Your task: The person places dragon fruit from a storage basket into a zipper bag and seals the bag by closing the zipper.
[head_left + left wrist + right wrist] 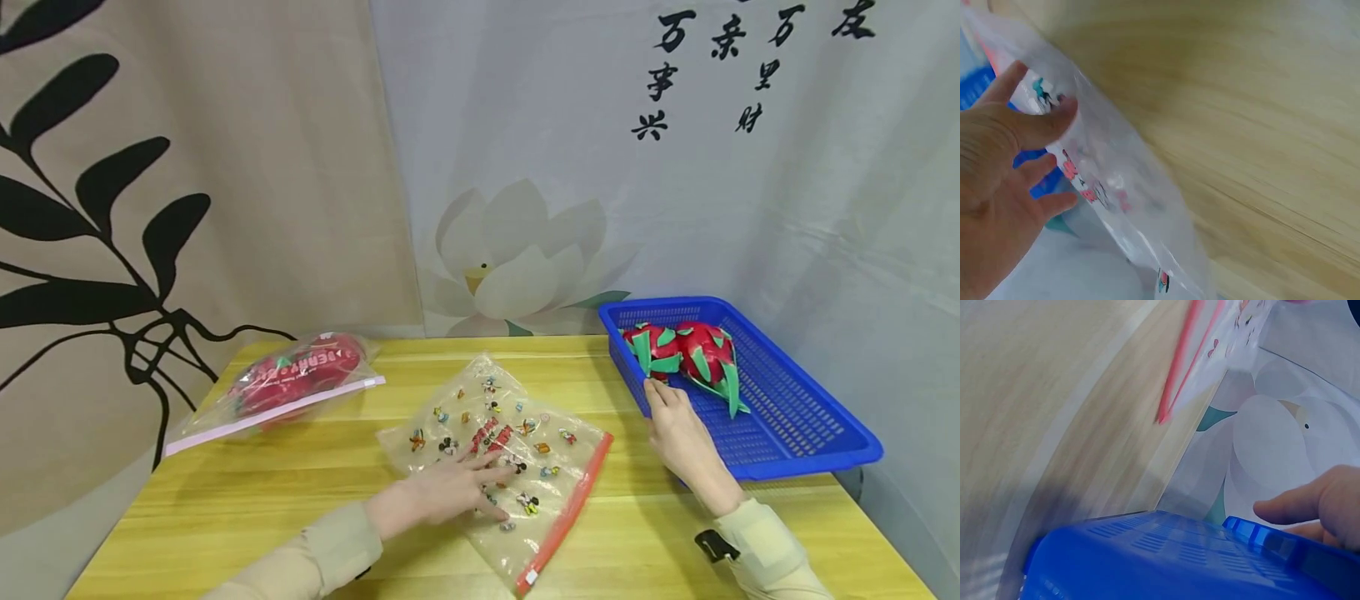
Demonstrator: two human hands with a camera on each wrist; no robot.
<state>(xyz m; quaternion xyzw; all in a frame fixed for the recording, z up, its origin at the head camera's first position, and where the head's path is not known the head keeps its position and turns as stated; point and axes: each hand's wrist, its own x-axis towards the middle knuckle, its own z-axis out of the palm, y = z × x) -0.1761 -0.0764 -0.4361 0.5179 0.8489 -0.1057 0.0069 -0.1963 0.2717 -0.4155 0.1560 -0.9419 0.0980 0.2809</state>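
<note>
Flat on the table lies a clear zip bag (542, 448) with small cartoon prints and a red slider edge. My left hand (450, 492) rests on it, fingers spread; the left wrist view shows that hand (1007, 156) beside the printed plastic (1122, 181). At the near left side of a blue basket (802, 400) is my right hand (678, 429), its fingertips at the rim by the green leaves of two red dragon fruits (705, 350). In the right wrist view, the thumb (1297, 503) extends straight above the basket rim; the other fingers are mostly hidden.
A second clear zip bag (300, 375), with a pale purple slider edge and red fruit inside, lies at the table's back left. The wooden table (247, 508) meets a printed curtain (525, 150) behind. The basket stands at the right edge of the table.
</note>
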